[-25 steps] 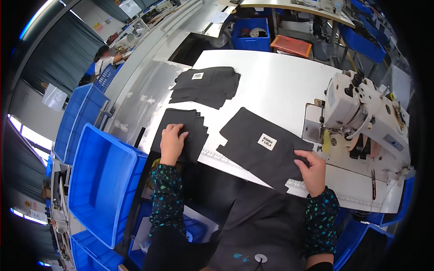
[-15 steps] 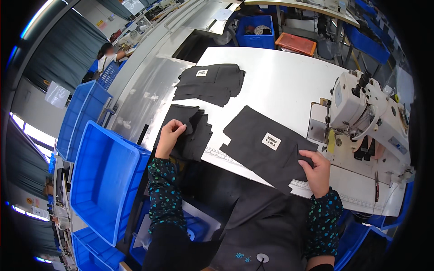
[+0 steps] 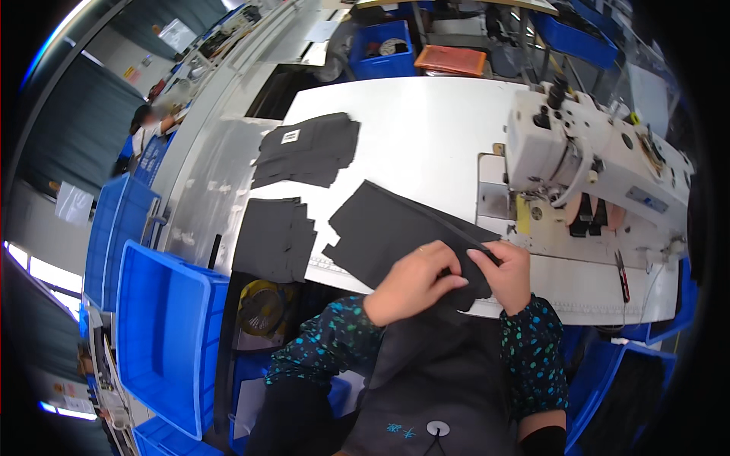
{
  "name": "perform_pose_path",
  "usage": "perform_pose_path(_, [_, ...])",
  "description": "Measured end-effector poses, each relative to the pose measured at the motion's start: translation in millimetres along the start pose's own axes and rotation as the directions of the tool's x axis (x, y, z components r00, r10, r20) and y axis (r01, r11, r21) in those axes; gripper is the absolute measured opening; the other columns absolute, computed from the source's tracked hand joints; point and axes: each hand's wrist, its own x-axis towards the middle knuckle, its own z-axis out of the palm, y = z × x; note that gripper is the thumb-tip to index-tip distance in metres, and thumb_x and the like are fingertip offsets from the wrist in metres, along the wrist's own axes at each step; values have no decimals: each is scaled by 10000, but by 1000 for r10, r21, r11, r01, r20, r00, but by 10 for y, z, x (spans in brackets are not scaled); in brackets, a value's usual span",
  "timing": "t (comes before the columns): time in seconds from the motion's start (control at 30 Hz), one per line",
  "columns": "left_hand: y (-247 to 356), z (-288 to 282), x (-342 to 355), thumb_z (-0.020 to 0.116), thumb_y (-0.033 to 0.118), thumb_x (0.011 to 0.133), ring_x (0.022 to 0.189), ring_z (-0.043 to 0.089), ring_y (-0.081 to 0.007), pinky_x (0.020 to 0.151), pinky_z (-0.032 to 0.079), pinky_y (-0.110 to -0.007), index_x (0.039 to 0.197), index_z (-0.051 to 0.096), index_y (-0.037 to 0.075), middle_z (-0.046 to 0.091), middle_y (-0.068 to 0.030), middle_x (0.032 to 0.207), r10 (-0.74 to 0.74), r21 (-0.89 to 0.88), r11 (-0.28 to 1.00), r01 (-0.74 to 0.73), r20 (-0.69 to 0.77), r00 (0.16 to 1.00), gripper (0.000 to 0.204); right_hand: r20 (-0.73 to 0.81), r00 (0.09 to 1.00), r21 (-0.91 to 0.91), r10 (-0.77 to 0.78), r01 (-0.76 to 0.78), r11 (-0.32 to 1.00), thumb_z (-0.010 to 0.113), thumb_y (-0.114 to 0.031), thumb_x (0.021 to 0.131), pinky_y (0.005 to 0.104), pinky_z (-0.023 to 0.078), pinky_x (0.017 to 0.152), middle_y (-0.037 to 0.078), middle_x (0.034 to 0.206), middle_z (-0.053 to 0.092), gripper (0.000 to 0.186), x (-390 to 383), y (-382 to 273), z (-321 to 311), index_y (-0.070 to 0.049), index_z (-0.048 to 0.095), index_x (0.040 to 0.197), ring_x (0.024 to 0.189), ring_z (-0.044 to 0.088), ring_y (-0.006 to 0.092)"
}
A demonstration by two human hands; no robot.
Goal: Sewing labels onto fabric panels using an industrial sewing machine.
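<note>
A black fabric panel (image 3: 380,232) lies slanted on the white table, a raised fold or strip along its far edge. Above its right part my two hands are close together. My right hand (image 3: 508,275) pinches the black fabric near the panel's right end between thumb and fingers. Bent over the panel, my left hand (image 3: 418,283) has thumb and fingertips closed on black fabric; which layer is hidden. No white label shows on this panel now. To the left lies a stack of small black fabric pieces (image 3: 274,239). Behind it is a stack of black panels (image 3: 308,152), the top one bearing a white label (image 3: 290,137).
A white sewing machine (image 3: 593,159) stands at the right, with red-handled snips (image 3: 622,277) near it. A ruler strip (image 3: 566,307) runs along the near table edge (image 3: 654,304). Blue bins (image 3: 163,334) stand at the left. A person (image 3: 148,129) sits far left.
My left hand has left the small stack and moved right to meet my right hand over the panel. The panel's white label has gone out of sight. The view has shifted.
</note>
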Motion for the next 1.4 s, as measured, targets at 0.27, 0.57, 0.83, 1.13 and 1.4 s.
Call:
perform_pose_path(0.27, [-244, -406, 780, 828, 203, 825, 1116, 629, -258, 989, 466, -369, 1269, 619, 46, 682, -120, 1197, 227, 47, 965, -256, 328, 917, 515, 96, 990, 98, -108, 98, 990, 787, -49, 830, 300, 417, 531, 75, 701, 624, 100, -52, -12, -62, 6, 748, 904, 569, 563, 171])
perform_pose_path(0.57, [-145, -300, 803, 755, 145, 902, 699, 560, -194, 689, 476, -314, 958, 667, -41, 624, -123, 759, 20, -31, 999, -9, 394, 919, 213, -74, 977, 575, 201, -122, 809, 716, 28, 895, 229, 534, 695, 48, 902, 715, 301, -112, 2, -25, 17, 625, 1182, 789, 670, 83])
perform_pose_path(0.83, [-86, -179, 730, 743, 138, 916, 744, 605, -216, 717, 495, -319, 975, 693, -20, 647, -124, 818, 19, -38, 999, -7, 341, 940, 175, 13, 986, 399, 165, -157, 903, 678, -54, 959, 215, 402, 588, -26, 719, 591, 83, -130, 64, -120, 27, 675, 974, 656, 484, 34])
perform_pose_path(1.13, [-80, 136, 537, 841, 115, 744, 838, 658, -208, 773, 512, -330, 980, 759, 105, 721, -15, 966, 474, 365, 841, -400, -140, 869, 250, -72, 992, 335, 107, -77, 939, 679, -43, 947, 227, 421, 581, 14, 697, 622, 76, -122, 55, -115, 32, 678, 956, 632, 499, 45])
perform_pose_path(1.4, [-75, 148, 527, 797, 31, 770, 823, 658, -213, 761, 509, -326, 1001, 763, 74, 739, -30, 995, 510, 319, 836, -446, -154, 846, 237, -89, 995, 365, 41, -5, 931, 682, -29, 937, 232, 448, 599, 31, 729, 655, 77, -122, 80, -87, 37, 686, 976, 646, 536, 62])
